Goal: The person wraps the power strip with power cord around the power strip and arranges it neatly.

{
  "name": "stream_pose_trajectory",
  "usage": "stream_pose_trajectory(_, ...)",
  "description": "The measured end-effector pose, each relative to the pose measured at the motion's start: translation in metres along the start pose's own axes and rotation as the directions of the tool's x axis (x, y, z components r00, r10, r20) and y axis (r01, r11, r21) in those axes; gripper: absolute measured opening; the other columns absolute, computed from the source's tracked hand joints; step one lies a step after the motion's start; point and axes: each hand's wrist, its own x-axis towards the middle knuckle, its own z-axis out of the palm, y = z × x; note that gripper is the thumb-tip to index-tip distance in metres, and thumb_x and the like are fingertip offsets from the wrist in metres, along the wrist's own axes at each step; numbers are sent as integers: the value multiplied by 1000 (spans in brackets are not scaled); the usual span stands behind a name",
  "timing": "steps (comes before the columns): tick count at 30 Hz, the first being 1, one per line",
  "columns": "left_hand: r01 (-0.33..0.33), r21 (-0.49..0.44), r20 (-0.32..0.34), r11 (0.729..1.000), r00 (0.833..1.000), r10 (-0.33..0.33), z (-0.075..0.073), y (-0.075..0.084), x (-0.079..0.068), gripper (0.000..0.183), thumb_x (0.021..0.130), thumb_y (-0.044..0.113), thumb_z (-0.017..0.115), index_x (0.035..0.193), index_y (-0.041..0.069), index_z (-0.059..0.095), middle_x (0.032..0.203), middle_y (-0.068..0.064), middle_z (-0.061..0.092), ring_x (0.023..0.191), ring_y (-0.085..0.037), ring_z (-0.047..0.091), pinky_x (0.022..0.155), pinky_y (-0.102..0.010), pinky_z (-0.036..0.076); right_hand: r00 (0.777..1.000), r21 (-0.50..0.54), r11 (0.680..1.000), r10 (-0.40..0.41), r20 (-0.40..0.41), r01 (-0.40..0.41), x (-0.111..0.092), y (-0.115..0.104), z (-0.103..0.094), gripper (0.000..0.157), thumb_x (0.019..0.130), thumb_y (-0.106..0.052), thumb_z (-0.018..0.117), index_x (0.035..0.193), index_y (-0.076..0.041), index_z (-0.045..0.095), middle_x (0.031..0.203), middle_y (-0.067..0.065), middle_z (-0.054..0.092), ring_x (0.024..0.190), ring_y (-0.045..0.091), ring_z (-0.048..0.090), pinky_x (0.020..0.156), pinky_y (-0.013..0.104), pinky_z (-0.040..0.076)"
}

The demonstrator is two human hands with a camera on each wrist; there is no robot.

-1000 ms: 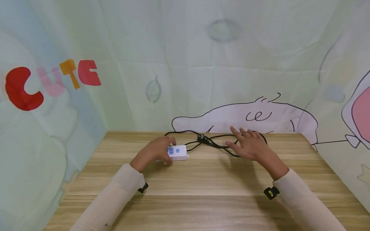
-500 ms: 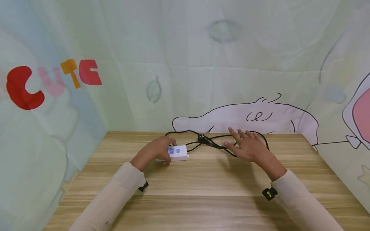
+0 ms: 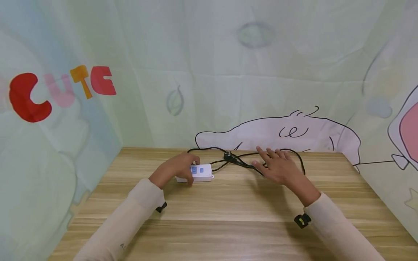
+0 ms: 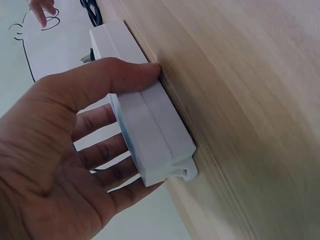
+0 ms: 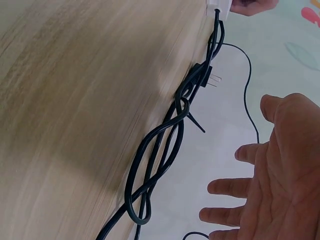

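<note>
A small white power strip (image 3: 203, 174) with blue socket faces lies near the back of the table. My left hand (image 3: 177, 168) grips its left end, thumb along the near side and fingers across the far side, as the left wrist view shows on the strip's white wall (image 4: 155, 125). From the strip's right end runs a black cord (image 5: 136, 170), loosely looped and crossing itself. Its black plug (image 3: 228, 156) sits among the loops, prongs up. My right hand (image 3: 277, 168) is held above the right-hand loops with fingers spread, holding nothing; it hides part of the cord.
The wood-grain table (image 3: 209, 235) ends at a pale printed cloth (image 3: 215, 98) that hangs behind it and along both sides. Some cord loops lie right against this back edge.
My right hand has drifted slightly left and down over the cord, fingers still spread. The left hand keeps its hold on the power strip, which stays in place.
</note>
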Motion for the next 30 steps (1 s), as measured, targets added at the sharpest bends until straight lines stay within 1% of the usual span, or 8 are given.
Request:
stream_pose_trajectory(8, -57, 6, 14, 998, 998, 57, -3, -2, 1, 64, 69, 17, 105, 124, 11, 74, 129, -10, 75, 112, -24, 65, 108, -48, 57, 1000, -1, 1000, -5, 2, 5, 1, -3, 4, 76, 119, -59, 36, 180, -14, 28, 179, 31, 38, 165, 63, 31, 136, 78, 17)
stream_pose_trajectory(11, -66, -1, 17, 998, 998, 66, -2, -4, 2, 63, 69, 18, 106, 123, 12, 74, 128, -9, 75, 111, -24, 65, 107, -48, 58, 1000, -2, 1000, -6, 8, 6, 2, -6, 5, 75, 119, -58, 37, 180, -14, 28, 179, 30, 39, 166, 61, 32, 137, 78, 16)
stream_pose_trajectory(18, -111, -11, 22, 994, 994, 111, 2, -7, 5, 60, 67, 18, 104, 119, 17, 73, 121, -5, 75, 106, -21, 64, 98, -42, 58, 999, -7, 999, -39, -5, 39, 4, -11, 9, 75, 119, -58, 39, 179, -13, 32, 177, 29, 42, 164, 60, 37, 135, 78, 21)
stream_pose_trajectory(21, -124, -19, 9, 992, 992, 124, 4, -7, 5, 59, 67, 18, 103, 118, 19, 73, 118, -4, 75, 105, -21, 63, 97, -41, 57, 999, -2, 999, -50, 1, 50, 5, -14, 11, 76, 119, -59, 39, 178, -13, 34, 177, 29, 42, 165, 59, 36, 135, 78, 21)
stream_pose_trajectory(25, -137, -4, -21, 991, 990, 137, 6, -6, 6, 59, 66, 19, 103, 116, 20, 72, 116, -3, 75, 103, -21, 63, 95, -41, 57, 998, -8, 998, -66, 2, 66, 7, -17, 14, 76, 119, -59, 39, 177, -11, 35, 177, 29, 42, 166, 58, 34, 137, 76, 20)
stream_pose_trajectory(27, -143, 13, -42, 990, 989, 143, 8, -6, 7, 59, 65, 20, 103, 115, 20, 72, 115, -2, 75, 101, -20, 63, 93, -40, 57, 997, -11, 997, -81, -9, 81, 8, -18, 14, 73, 119, -56, 42, 175, -9, 40, 177, 29, 44, 165, 58, 36, 137, 74, 22)
stream_pose_trajectory(30, -148, 47, -75, 988, 986, 151, 9, -4, 7, 60, 66, 23, 104, 117, 20, 72, 115, -3, 75, 101, -20, 63, 94, -41, 57, 993, -20, 993, -114, -39, 113, 10, -20, 15, 68, 119, -52, 46, 168, -5, 50, 173, 29, 49, 162, 56, 43, 135, 73, 28)
